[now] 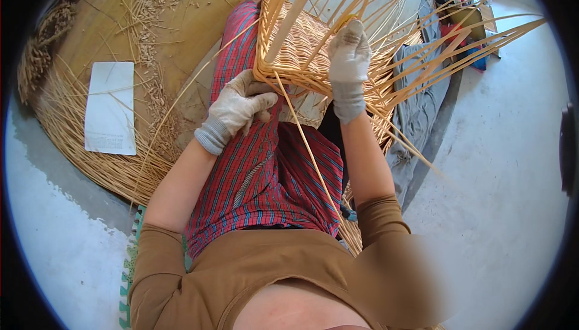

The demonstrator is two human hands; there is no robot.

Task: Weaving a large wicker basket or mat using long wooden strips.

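A wicker basket with long upright stakes fanning out rests tilted over my legs in red plaid cloth. My left hand, in a dirty white glove, has curled fingers at the basket's lower left corner, gripping it there. My right hand, gloved the same way, is raised at the basket's right side, closed on a small yellow object among the stakes; its shape is partly hidden. A long pale strand hangs down from the corner between my forearms.
A yellowish board at left bears loose straw, cane bundles and a white card. Grey cloth lies right of the basket, a pile of boxes and items behind it. A green foam mat edge shows at lower left.
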